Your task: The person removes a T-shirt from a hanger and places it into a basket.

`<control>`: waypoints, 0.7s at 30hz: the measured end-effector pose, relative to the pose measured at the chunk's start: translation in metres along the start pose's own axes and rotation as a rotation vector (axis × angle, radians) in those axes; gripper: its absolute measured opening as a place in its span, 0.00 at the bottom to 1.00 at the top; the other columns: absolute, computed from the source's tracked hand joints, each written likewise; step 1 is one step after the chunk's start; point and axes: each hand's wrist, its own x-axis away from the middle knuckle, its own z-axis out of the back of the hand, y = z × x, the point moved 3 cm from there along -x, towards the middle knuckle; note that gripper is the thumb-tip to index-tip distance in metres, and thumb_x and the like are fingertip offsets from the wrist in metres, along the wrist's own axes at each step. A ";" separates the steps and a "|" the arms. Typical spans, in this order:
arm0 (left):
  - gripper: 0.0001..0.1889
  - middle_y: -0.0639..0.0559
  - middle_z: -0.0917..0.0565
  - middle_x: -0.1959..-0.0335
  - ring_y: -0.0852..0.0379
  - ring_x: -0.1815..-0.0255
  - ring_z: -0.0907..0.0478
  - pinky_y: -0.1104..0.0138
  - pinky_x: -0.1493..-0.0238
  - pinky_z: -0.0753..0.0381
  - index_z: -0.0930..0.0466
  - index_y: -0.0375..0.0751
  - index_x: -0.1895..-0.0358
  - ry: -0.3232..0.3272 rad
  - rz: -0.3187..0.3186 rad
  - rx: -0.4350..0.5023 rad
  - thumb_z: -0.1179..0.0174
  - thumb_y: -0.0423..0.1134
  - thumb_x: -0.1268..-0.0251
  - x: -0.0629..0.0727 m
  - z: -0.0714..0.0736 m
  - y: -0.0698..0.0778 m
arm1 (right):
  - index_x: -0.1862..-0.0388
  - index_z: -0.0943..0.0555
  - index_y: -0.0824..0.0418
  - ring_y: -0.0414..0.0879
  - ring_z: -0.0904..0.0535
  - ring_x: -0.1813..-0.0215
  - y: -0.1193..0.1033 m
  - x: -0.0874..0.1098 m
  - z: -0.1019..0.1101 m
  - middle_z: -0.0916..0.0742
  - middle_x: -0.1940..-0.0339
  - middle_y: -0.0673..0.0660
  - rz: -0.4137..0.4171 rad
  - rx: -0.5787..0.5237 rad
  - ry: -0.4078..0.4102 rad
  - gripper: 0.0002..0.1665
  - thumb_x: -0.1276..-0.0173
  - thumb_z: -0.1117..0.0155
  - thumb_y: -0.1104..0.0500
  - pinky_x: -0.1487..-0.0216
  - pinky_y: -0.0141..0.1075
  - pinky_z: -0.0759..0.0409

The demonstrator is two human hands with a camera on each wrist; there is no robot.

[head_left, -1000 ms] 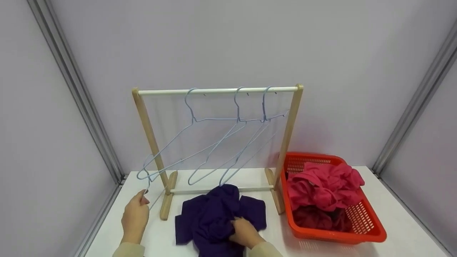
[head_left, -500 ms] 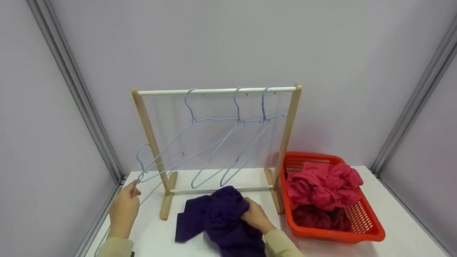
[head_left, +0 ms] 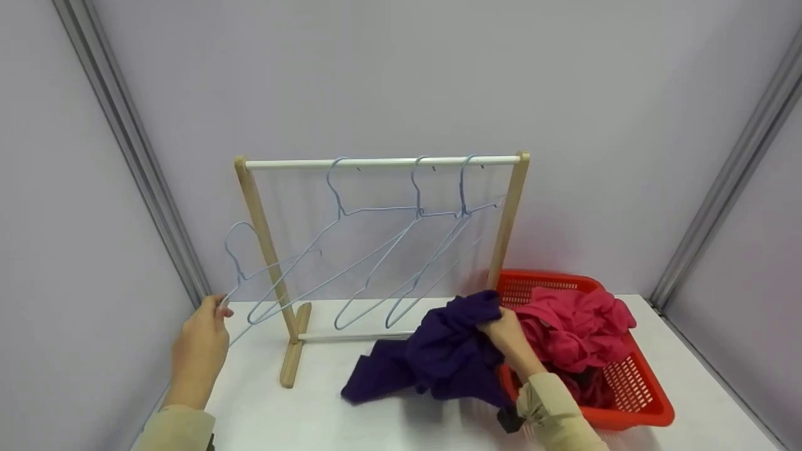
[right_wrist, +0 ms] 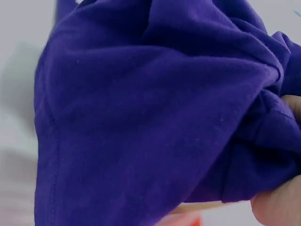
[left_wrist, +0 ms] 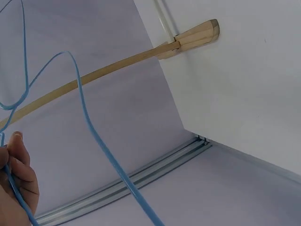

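A light blue wire hanger (head_left: 239,274) is pinched near one shoulder by my left hand (head_left: 200,344), its hook pointing up beside the rack's left post. In the left wrist view, the thumb and fingers (left_wrist: 24,181) close on the blue wire, and a long hanger arm (left_wrist: 123,176) runs past them. My right hand (head_left: 509,338) grips a bunched purple garment (head_left: 451,351) by its upper right part, partly lifted, in front of the basket. Folds of purple cloth (right_wrist: 131,103) fill the right wrist view, with the thumb (right_wrist: 277,207) at its right edge.
A garment rack with wooden posts (head_left: 260,219) and a white top rail (head_left: 376,163) stands at the back. From the rail hang three more blue hangers (head_left: 336,188). To the right, a red plastic basket (head_left: 651,401) holds pink clothing (head_left: 576,326) and dark red clothing.
My left hand has drawn the hanger leftward and up, free of the hanging one it overlapped. My right hand has carried the purple garment right and up from the table's middle.
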 end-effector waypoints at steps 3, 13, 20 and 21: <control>0.15 0.28 0.22 0.57 0.31 0.58 0.22 0.45 0.58 0.22 0.29 0.23 0.45 0.095 -0.048 0.025 0.58 0.31 0.25 -0.002 0.004 0.007 | 0.59 0.22 0.68 0.38 0.26 0.66 -0.017 0.000 0.024 0.17 0.67 0.50 0.006 -0.039 0.031 0.13 0.46 0.41 0.68 0.61 0.30 0.26; 0.13 0.31 0.25 0.63 0.41 0.71 0.24 0.52 0.71 0.21 0.25 0.23 0.47 0.247 -0.169 0.017 0.53 0.28 0.28 -0.012 0.018 0.036 | 0.71 0.23 0.55 0.31 0.27 0.74 -0.050 -0.001 0.116 0.22 0.81 0.37 0.071 -0.260 0.321 0.07 0.42 0.42 0.68 0.69 0.25 0.24; 0.14 0.34 0.24 0.66 0.47 0.75 0.28 0.59 0.76 0.26 0.24 0.28 0.46 0.277 -0.188 0.017 0.53 0.28 0.28 -0.025 0.028 0.060 | 0.79 0.22 0.49 0.32 0.25 0.76 -0.070 0.006 0.172 0.19 0.81 0.40 0.114 -0.534 0.492 0.19 0.44 0.44 0.74 0.71 0.23 0.23; 0.14 0.34 0.24 0.66 0.47 0.75 0.29 0.60 0.77 0.27 0.23 0.29 0.46 0.284 -0.181 0.022 0.53 0.28 0.29 -0.026 0.029 0.063 | 0.80 0.21 0.49 0.32 0.25 0.77 -0.074 0.007 0.179 0.19 0.82 0.40 0.133 -0.570 0.518 0.20 0.45 0.44 0.75 0.72 0.23 0.24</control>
